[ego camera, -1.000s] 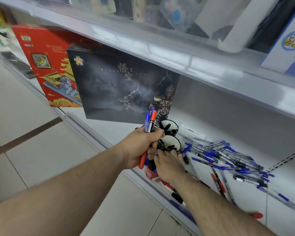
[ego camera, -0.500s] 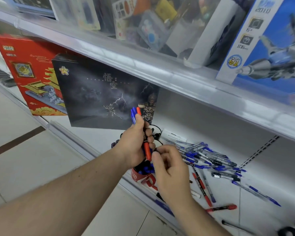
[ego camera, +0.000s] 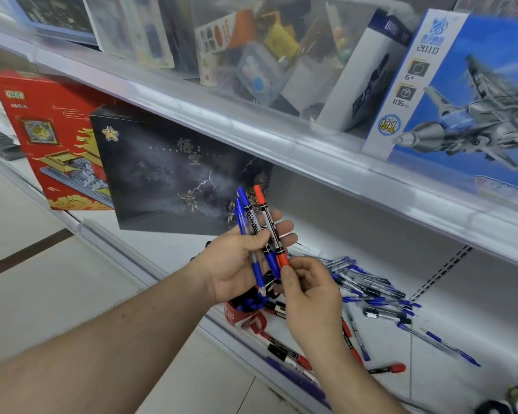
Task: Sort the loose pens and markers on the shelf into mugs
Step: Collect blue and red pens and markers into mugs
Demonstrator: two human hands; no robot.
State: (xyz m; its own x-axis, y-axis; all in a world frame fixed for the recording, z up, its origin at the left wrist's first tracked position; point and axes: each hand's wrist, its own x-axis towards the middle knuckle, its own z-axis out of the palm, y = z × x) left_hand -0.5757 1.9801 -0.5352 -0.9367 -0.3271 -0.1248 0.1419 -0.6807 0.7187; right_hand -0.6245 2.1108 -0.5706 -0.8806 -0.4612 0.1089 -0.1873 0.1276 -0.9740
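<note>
At the far left of the lower shelf (ego camera: 476, 297), a red cardboard box (ego camera: 42, 138) printed with a golden palace is stood upright, and a dark box (ego camera: 168, 174) with lightning artwork is leaned just in front of it. Before the dark box, a small bundle of pens is held in the left hand (ego camera: 237, 264), palm turned up. Three are gripped there: a clear-barrelled blue pen (ego camera: 247, 243), a black marker with blue caps (ego camera: 256, 228) and a black marker with red caps (ego camera: 269, 225). Their long axes are set nearly upright, the tops tilted a little leftward and away. The barrels are laid across the palm, with the thumb pressed over them and the fingers curled up behind. The lower red cap is pinched by the thumb and forefinger of the right hand (ego camera: 311, 297), whose other fingers are loosely curled. Directly beneath the hands, a red mug (ego camera: 245, 316) holding blue-capped pens is stood at the shelf's front edge. Further right, a loose heap of slender blue pens (ego camera: 371, 288) is scattered on the smooth white shelf, lying mostly crosswise, with several red-capped markers (ego camera: 386, 369) lying near the front. Above, on the upper shelf, a blue box with a jet fighter (ego camera: 461, 109) is displayed.
</note>
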